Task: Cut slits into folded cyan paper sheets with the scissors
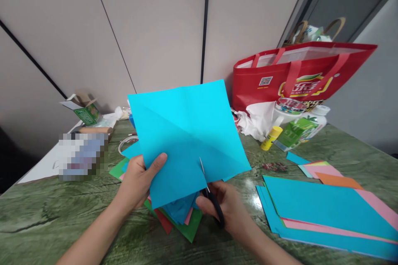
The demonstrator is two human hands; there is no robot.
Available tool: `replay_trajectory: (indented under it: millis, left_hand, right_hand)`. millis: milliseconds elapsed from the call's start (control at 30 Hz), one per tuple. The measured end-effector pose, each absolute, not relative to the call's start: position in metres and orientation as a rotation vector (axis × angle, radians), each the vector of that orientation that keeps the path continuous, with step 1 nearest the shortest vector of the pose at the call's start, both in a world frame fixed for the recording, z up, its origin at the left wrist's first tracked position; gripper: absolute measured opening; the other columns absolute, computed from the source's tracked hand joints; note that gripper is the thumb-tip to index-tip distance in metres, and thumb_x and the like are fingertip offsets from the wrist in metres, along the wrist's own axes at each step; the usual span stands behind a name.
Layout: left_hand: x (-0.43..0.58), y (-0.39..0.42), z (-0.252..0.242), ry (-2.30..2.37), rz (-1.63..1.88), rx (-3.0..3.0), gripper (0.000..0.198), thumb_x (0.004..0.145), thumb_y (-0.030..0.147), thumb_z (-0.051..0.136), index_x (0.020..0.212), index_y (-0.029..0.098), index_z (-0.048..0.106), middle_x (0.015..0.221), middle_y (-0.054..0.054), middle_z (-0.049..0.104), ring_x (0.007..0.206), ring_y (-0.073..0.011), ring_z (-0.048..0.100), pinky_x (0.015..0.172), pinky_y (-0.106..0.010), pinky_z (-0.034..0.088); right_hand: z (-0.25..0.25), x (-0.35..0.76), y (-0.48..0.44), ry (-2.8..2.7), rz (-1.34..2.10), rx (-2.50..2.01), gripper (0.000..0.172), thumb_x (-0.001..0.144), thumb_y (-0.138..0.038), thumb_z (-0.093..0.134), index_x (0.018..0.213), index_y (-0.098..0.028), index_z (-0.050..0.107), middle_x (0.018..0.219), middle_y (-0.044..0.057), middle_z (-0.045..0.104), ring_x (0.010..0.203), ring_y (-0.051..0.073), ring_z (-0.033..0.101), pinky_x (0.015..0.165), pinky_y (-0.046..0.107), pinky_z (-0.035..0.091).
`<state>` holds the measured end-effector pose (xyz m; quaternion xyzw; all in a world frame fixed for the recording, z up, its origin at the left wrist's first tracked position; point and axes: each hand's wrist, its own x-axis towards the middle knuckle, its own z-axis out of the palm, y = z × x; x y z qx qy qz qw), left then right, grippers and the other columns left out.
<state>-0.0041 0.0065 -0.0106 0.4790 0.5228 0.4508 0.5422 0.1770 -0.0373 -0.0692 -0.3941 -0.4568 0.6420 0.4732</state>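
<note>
A person's left hand (137, 180) pinches a bright blue sheet of paper (189, 132) at its lower left side, thumb flat on the face and fingers behind, while the right hand (225, 203) grips a pair of black-handled scissors (215, 209) at the sheet's lower edge, one pointed blade lying over the front of the paper. The sheet, faintly creased across its middle, is held up above a green marble-patterned table (46, 223). Beneath it, a loose pile of colored paper (192, 227) shows green, red, pink and blue corners. To the right lies a stack of larger sheets (326, 200), mostly blue with pink and green edges, just beside an orange paper strip (340, 181). Farther back, a yellow glue stick (271, 138) stands near a green-and-white carton (295, 132), a white bottle (321, 111) and crumpled white tissue (256, 120), with a large red shopping bag (264, 78) behind them. At far left, an open green cardboard box (87, 115) sits close to pale wall panels (164, 20), and a white cable (126, 144) is partly hidden behind the sheet
</note>
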Motion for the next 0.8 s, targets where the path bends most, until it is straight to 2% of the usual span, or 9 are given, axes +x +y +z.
replay_trajectory:
  millis: [233,567,733,800]
  left_hand:
    - [-0.005,0.0068,-0.0118,1.253,1.072,1.133,0.036,0.065,0.04,0.063,0.095,0.019,0.062,0.095,-0.007,0.069,0.075,-0.0278,0.064,0.057,-0.037,0.054]
    - [-0.0055,0.0072,-0.0136,1.221,1.081,1.117,0.035,0.066,0.038,0.063,0.095,0.019,0.062,0.098,-0.008,0.068,0.076,-0.028,0.064,0.058,-0.039,0.054]
    - [-0.0066,0.0068,-0.0143,1.212,1.077,1.123,0.033,0.067,0.037,0.062,0.095,0.019,0.061,0.101,-0.008,0.067,0.08,-0.0287,0.063,0.062,-0.04,0.053]
    - [-0.0057,0.0064,-0.0137,1.208,1.067,1.131,0.032,0.068,0.037,0.062,0.095,0.02,0.061,0.098,-0.007,0.068,0.078,-0.0279,0.064,0.061,-0.039,0.053]
  right_hand:
    - [-0.0644,0.1757,-0.0371,-1.116,1.548,-1.061,0.038,0.052,-0.049,0.069,0.054,-0.018,0.047,0.049,-0.003,0.044,0.046,0.01,0.036,0.044,0.023,0.031]
    - [-0.0618,0.1768,-0.0372,-1.163,1.505,-1.111,0.039,0.053,-0.051,0.067,0.051,-0.018,0.046,0.043,-0.003,0.046,0.041,0.01,0.039,0.041,0.023,0.033]
    - [-0.0655,0.1774,-0.0374,-1.145,1.502,-1.112,0.035,0.056,-0.045,0.068,0.051,-0.018,0.047,0.042,-0.004,0.046,0.039,0.009,0.039,0.04,0.023,0.035]
    - [-0.0688,0.1764,-0.0371,-1.109,1.516,-1.056,0.031,0.057,-0.042,0.07,0.054,-0.017,0.051,0.044,-0.003,0.05,0.041,0.011,0.044,0.042,0.024,0.038]
